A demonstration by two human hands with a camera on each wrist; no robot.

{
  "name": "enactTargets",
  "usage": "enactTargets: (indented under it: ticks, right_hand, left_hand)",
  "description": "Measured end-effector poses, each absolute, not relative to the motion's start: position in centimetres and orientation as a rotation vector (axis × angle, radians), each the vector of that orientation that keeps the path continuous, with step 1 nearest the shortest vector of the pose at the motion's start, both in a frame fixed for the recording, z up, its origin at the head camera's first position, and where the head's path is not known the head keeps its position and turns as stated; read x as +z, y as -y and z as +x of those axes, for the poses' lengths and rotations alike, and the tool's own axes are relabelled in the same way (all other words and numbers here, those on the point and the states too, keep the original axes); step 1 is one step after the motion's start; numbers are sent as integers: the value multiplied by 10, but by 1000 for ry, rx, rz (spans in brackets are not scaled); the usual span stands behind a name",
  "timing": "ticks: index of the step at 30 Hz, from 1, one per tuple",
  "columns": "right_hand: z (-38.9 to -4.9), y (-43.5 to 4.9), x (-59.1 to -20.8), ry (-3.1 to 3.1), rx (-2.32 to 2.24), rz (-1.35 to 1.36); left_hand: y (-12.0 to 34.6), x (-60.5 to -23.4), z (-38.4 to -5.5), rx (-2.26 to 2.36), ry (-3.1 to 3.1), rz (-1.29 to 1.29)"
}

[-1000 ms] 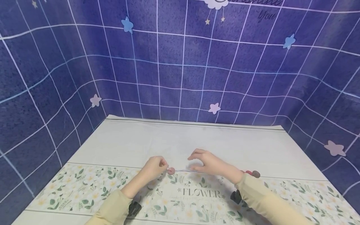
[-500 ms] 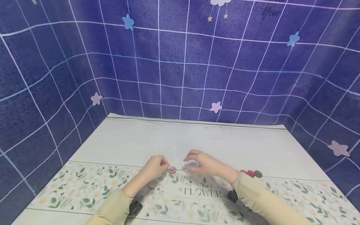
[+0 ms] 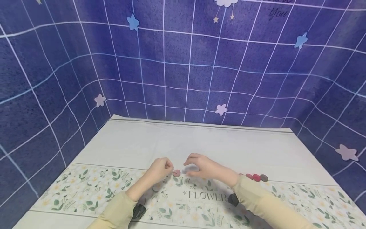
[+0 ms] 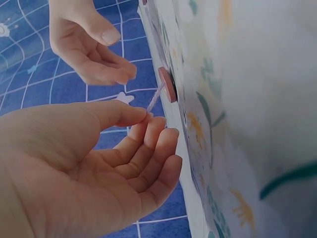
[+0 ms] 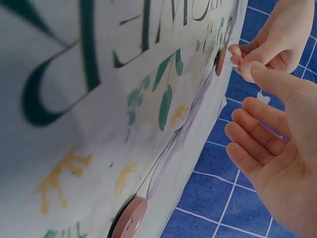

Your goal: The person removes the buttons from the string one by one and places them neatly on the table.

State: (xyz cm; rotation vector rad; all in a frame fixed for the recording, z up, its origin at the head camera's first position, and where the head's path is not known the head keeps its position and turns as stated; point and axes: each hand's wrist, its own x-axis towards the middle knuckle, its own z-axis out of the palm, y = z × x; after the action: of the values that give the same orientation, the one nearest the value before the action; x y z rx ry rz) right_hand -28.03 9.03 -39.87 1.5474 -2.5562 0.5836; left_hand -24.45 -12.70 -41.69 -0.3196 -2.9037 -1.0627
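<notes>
My left hand (image 3: 160, 168) pinches the end of a thin pale purple string (image 4: 156, 96) between thumb and index finger. The string comes out of a round pink button (image 4: 167, 85) lying on the cloth right beside those fingertips. From that button the string runs along the cloth to another pink button (image 5: 131, 218), seen low in the right wrist view. My right hand (image 3: 203, 166) hovers just to the right of the first button, its fingers loosely bent and apart, with nothing between thumb and fingers.
Near my right forearm lie a red button (image 3: 256, 177), a dark brown button (image 3: 264, 178) and others partly hidden by the arm. A white tablecloth (image 3: 148, 136) with a floral band and the word FLOWER covers the table. A blue grid-patterned curtain (image 3: 183, 76) surrounds it.
My right hand has moved left, closer to the pink button. The left hand keeps its pinch on the string and has barely moved. More of the buttons near the right forearm now show.
</notes>
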Motion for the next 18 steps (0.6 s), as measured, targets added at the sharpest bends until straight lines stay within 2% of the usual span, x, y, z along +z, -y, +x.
enactTargets:
  ticks: [18]
  right_hand:
    - [-278, -73, -399, 2626, 571, 1560]
  left_hand:
    - [127, -417, -244, -1083, 2912, -314]
